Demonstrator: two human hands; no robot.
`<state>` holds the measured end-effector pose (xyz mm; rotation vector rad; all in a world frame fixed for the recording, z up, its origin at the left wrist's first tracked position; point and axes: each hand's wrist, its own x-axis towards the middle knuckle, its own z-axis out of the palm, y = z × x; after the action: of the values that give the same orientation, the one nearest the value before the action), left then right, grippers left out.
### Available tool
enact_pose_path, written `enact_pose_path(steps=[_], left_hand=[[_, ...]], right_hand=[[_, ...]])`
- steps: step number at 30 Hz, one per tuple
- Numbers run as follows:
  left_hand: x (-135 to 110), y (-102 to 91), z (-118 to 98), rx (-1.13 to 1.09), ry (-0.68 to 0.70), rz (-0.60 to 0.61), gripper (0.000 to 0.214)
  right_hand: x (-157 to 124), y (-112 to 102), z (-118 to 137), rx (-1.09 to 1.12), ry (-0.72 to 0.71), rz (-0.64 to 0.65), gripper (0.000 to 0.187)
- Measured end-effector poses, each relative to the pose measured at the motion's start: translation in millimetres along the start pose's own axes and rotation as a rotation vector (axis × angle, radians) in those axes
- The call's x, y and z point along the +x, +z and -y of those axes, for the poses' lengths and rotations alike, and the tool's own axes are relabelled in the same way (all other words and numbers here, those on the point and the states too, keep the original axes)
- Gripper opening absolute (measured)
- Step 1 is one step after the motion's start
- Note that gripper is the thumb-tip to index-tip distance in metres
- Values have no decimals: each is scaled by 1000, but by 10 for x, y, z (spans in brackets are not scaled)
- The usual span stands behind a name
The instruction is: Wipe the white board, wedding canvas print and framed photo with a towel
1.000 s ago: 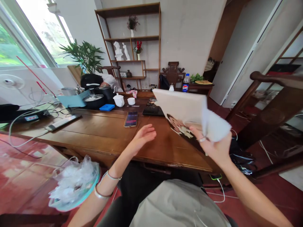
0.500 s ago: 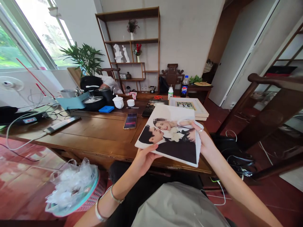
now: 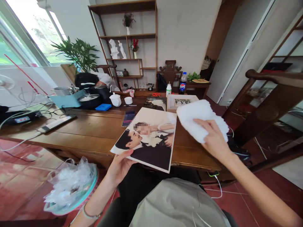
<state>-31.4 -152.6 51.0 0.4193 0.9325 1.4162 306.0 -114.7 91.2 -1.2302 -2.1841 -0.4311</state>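
Observation:
My left hand [image 3: 121, 167] grips the lower left edge of a photo panel [image 3: 151, 154], thumb on its front and fingers underneath. The panel shows a printed picture of two people and is tilted toward me above the table's front edge. Off to the right, my right hand [image 3: 214, 138] is closed on a fluffy white cloth [image 3: 197, 119], apart from the panel. Behind the panel lies a phone [image 3: 127, 118], partly covered by it. A white picture frame [image 3: 171, 102] rests farther back, its right part hidden by the cloth.
The wooden table [image 3: 99, 126] carries a white teapot [image 3: 115, 100], a white cup [image 3: 128, 100], a blue box [image 3: 103, 107], orange scissors [image 3: 156, 94] and a cola bottle [image 3: 182, 83]. A bin with plastic bags [image 3: 73, 183] stands at the lower left. A wooden chair [image 3: 267, 110] is at right.
My right hand has come off the panel and moved right, carrying the white cloth. The panel has shifted left in my left hand, partly covering the phone.

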Motion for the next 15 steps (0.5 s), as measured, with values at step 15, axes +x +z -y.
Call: enact_pose_path(steps=[15], left_hand=[[53,-163,91,-15,9,-48,22]], right_hand=[[498,-301,-79,383,16,456,25]])
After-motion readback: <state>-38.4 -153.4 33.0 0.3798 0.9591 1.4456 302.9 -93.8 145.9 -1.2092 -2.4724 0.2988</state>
